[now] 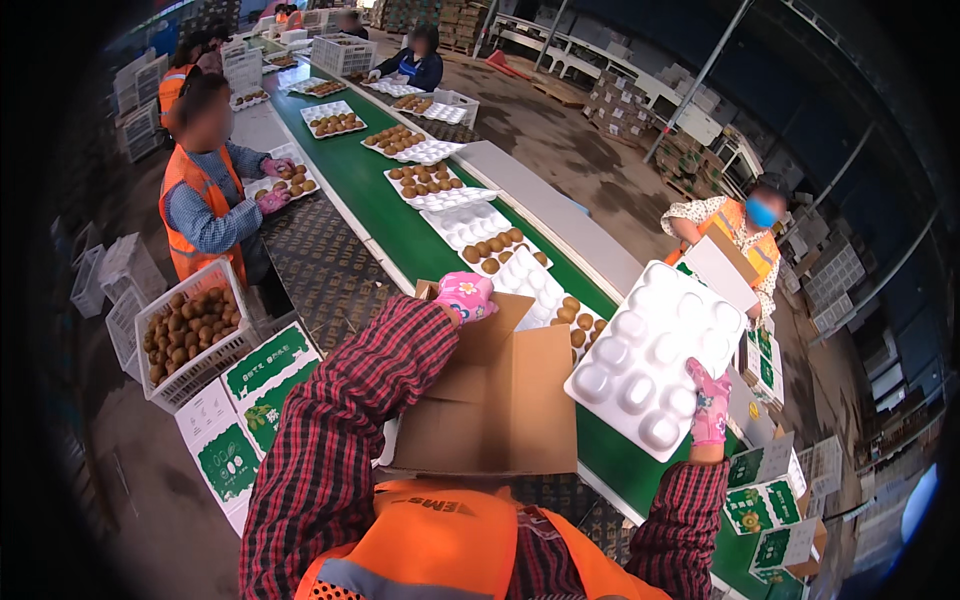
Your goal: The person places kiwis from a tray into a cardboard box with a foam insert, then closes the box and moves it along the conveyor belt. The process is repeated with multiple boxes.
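Note:
In a pink flowered glove, my right hand (709, 401) grips the lower right edge of a white moulded fruit tray (652, 360), held tilted over the green conveyor belt (600, 409). The tray's cups hold no fruit. My left hand (466, 297), gloved alike, is closed at the far left edge of an open cardboard box (495, 405); its fingertips are partly hidden. The part of the box's inside that shows is bare. Beyond the box, white trays with kiwifruit (581, 322) lie on the belt, one partly under another tray (525, 281).
A white plastic crate of kiwifruit (154, 375) stands at the left beside printed carton flaps (274, 367). A co-worker in an orange vest (199, 180) handles fruit at the left. Another co-worker (731, 225) holds a carton across the belt. More printed cartons (765, 506) stand at lower right.

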The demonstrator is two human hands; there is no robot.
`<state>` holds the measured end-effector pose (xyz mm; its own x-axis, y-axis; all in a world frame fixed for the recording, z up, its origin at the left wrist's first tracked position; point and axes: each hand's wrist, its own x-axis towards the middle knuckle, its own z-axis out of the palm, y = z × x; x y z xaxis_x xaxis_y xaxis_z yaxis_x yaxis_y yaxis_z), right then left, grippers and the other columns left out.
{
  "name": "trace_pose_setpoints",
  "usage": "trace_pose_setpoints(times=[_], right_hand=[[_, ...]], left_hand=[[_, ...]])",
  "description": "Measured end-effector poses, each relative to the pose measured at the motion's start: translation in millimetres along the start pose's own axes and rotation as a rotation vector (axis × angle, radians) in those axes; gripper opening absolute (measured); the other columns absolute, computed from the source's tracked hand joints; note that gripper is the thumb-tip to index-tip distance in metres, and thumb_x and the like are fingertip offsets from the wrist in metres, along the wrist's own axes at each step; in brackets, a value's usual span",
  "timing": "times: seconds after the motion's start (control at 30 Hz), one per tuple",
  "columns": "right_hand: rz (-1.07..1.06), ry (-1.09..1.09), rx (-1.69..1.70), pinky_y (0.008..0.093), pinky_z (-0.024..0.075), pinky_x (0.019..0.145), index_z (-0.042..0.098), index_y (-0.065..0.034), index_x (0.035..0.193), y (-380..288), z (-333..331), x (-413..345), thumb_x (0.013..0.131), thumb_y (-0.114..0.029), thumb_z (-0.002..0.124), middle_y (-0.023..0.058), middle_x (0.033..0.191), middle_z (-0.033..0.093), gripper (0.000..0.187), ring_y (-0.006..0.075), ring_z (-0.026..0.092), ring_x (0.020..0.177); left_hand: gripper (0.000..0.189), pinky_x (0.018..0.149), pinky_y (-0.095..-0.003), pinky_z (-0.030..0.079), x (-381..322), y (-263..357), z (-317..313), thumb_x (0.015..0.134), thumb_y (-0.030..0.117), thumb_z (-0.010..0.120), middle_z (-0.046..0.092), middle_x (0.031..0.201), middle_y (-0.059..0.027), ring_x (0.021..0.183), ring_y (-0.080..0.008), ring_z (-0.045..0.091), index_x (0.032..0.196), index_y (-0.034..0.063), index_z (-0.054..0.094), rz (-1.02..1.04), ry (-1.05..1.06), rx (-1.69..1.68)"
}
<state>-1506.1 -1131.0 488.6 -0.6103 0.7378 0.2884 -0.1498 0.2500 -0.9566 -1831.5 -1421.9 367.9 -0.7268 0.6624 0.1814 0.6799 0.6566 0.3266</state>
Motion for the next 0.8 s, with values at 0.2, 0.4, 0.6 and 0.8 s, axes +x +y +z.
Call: trace_pose_setpoints(times=[0.2, 0.4, 0.6, 0.8], right_hand=[[0.129, -0.507, -0.174, 0.0306, 0.0553, 0.081, 0.057, -0.002, 0.129, 4, 95, -36, 0.076, -0.003, 0.082, 0.006, 0.112, 0.067, 0.059, 0.0162, 0.065, 0.096], [0.193, -0.728, -0.312, 0.0321, 0.0529, 0.086, 0.05, 0.0002, 0.133, 53, 155, -30, 0.073, -0.014, 0.088, 0.0076, 0.121, 0.06, 0.073, 0.0171, 0.059, 0.106], [0.441, -0.955, -0.375, 0.0334, 0.052, 0.084, 0.058, -0.0003, 0.126, 80, 236, -82, 0.079, -0.022, 0.084, 0.0092, 0.111, 0.065, 0.058, 0.0177, 0.061, 0.096], [0.583, -1.04, -0.05, 0.0348, 0.0499, 0.093, 0.06, -0.0014, 0.125, 179, 231, -97, 0.078, -0.017, 0.083, 0.0079, 0.115, 0.066, 0.054, 0.0198, 0.062, 0.103]], left_hand=[[0.037, 0.08, -0.0432, 0.053, 0, -1, -3, 0.081, 0.044, 0.07, 0.073, 0.094, -0.0128, 0.093, -0.0317, 0.07, 0.095, 0.0108, 0.076, -0.062, -0.013, -0.05], [0.035, 0.073, -0.0458, 0.054, 0, 8, -7, 0.08, 0.043, 0.069, 0.073, 0.09, -0.0128, 0.088, -0.032, 0.071, 0.092, 0.0112, 0.076, -0.045, 0.053, -0.078], [0.032, 0.074, -0.0455, 0.055, -2, -4, 1, 0.079, 0.042, 0.071, 0.073, 0.089, -0.0122, 0.087, -0.0321, 0.071, 0.09, 0.012, 0.076, -0.067, 0.097, -0.093], [0.032, 0.072, -0.0467, 0.054, 3, 7, -14, 0.077, 0.042, 0.072, 0.072, 0.086, -0.0138, 0.085, -0.0339, 0.07, 0.086, 0.0106, 0.074, -0.023, 0.004, -0.102]])
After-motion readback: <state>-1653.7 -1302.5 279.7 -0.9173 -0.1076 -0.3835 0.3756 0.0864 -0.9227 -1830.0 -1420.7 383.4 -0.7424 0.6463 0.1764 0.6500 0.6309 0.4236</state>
